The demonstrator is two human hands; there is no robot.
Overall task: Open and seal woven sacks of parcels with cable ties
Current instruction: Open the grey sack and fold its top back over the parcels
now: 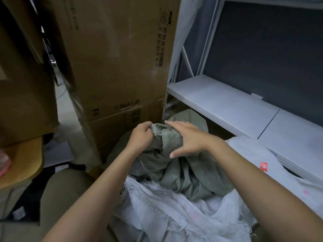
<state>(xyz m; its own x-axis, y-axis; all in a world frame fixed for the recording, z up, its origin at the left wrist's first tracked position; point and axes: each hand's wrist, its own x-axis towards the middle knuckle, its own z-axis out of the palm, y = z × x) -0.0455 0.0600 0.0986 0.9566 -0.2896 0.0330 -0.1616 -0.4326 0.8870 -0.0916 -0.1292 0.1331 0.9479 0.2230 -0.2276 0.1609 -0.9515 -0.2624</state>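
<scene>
One green sack (174, 154), one white sack (166, 206), two hands: left hand (141, 135) gripping, right hand (188, 138) flat.

Your left hand (141, 135) and right hand (187, 138): both bare, no gloves, rings or watch. Forearms behind them bare too, no sleeves showing. Khaki trousers (66, 194) below your left forearm.

At mid-frame, the grey-green sack (174, 165) is coarse, matt woven cloth; the white sack (157, 206) below it frays at its edges. Upper left, the boxes (118, 55) are dull, scuffed brown cardboard, and the shelf (218, 100) at right looks smooth, matt white.
</scene>
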